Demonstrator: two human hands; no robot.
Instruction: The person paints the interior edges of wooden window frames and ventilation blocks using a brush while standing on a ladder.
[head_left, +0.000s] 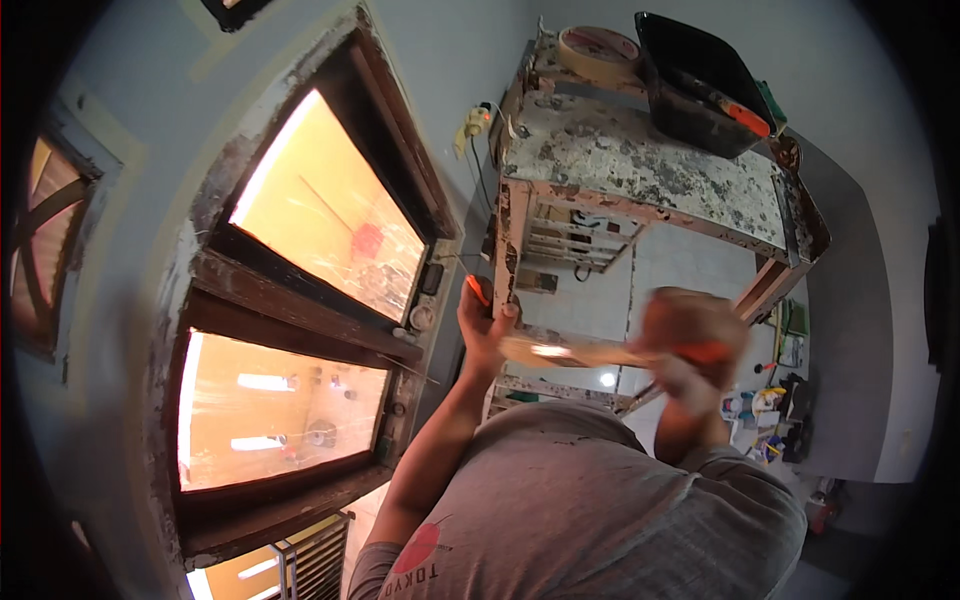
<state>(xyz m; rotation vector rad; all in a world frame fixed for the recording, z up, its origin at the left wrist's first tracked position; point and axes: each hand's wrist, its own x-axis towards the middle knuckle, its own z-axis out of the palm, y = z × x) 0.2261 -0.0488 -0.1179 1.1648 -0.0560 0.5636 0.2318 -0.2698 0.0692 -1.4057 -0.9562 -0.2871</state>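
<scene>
My left hand (486, 322) is beside the front leg of a paint-spattered stepladder (600, 142). A slim orange-handled tool (475, 289) is held in its fingers. From that hand a shiny tan strip (566, 352), which looks like masking tape, stretches across to my right hand (694, 337). The right hand grips the strip's far end and is blurred by motion. Something orange shows among its fingers, too smeared to name. Both hands are in front of my grey T-shirt, below the ladder's top step.
On the ladder's top stand a masking tape roll (598, 56) and a black plastic tub (697, 82) with an orange-handled tool inside. Dark-framed glass windows (330, 225) line the left wall. A plugged-in adapter (477, 120) trails a cable. Assorted items (769, 412) lie on the floor at right.
</scene>
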